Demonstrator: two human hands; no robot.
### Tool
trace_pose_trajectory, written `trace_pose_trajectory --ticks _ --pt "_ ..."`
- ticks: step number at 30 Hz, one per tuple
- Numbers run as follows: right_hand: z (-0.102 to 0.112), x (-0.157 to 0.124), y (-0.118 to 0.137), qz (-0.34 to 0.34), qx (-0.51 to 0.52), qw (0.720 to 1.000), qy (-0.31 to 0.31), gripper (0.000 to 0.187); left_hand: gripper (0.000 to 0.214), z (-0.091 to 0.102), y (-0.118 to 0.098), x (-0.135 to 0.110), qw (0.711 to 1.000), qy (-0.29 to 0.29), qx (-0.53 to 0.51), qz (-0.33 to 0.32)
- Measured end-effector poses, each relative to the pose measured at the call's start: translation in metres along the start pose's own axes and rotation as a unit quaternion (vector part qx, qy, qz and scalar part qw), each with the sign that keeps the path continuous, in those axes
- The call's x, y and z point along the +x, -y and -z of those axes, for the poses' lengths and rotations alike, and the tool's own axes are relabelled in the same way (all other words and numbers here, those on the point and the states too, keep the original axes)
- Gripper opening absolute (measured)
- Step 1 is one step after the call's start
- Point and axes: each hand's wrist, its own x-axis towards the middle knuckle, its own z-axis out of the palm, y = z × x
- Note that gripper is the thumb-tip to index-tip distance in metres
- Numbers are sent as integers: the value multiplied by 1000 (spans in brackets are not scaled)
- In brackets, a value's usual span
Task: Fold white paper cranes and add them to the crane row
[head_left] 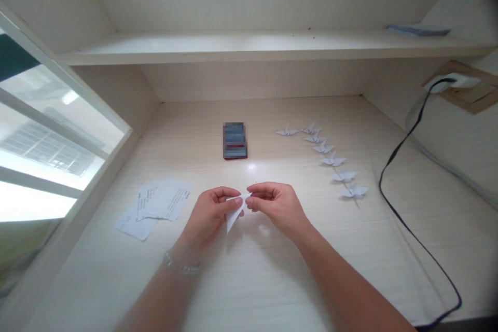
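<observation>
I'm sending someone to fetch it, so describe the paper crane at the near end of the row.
On the pale desk, right of the right hand, a curved row of white paper cranes runs toward the back wall. Yours, the end crane, sits nearest the person and the black cable, with no crane in front.

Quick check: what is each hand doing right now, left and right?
Left hand: closed, pinching the folded paper.
Right hand: closed, pinching the same paper's upper tip.
</observation>
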Motion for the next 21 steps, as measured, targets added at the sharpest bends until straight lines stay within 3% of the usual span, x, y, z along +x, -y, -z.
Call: trace_pose_trajectory --ticks 7,15,21 --pt "0 0 0 -9 -11 1000 -9 29 20 1 0 1 1000 5 -15 12" --pt "0 0 -1 2 -21 1000 -13 21 23 1 3 0 995 -14 94 -44" --pt "1 -2 2 26 -17 1000 -2 14 18 1 0 -2 990 -15 117 -76"
